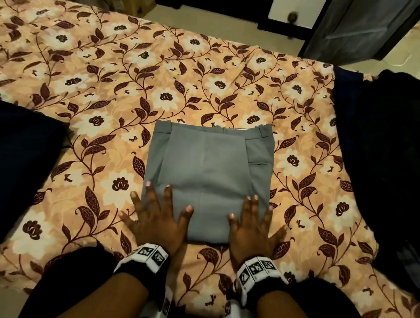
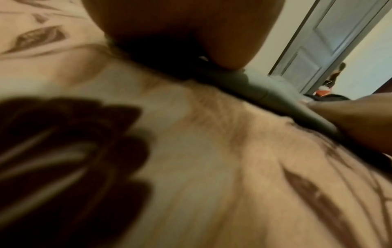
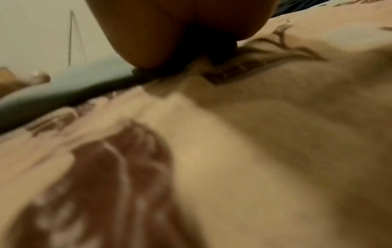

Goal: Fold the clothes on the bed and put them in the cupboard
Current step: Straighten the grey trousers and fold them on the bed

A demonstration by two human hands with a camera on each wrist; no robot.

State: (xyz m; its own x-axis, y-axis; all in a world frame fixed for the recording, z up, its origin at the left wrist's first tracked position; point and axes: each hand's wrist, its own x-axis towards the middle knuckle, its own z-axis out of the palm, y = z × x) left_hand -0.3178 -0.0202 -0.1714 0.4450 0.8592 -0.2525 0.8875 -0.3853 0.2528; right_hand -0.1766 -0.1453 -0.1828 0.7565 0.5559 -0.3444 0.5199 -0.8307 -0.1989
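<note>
The folded grey trousers (image 1: 208, 174) lie in the middle of the flowered bedsheet (image 1: 103, 75), waistband at the far end. The left hand (image 1: 159, 220) and right hand (image 1: 253, 229) press flat on the near corners, fingers straight and spread, with dark clothes (image 1: 394, 173) heaped far right

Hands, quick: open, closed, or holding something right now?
Left hand: open, fingers spread flat on the near left corner of the folded grey trousers.
Right hand: open, fingers flat on the near right corner, holding nothing.
</note>
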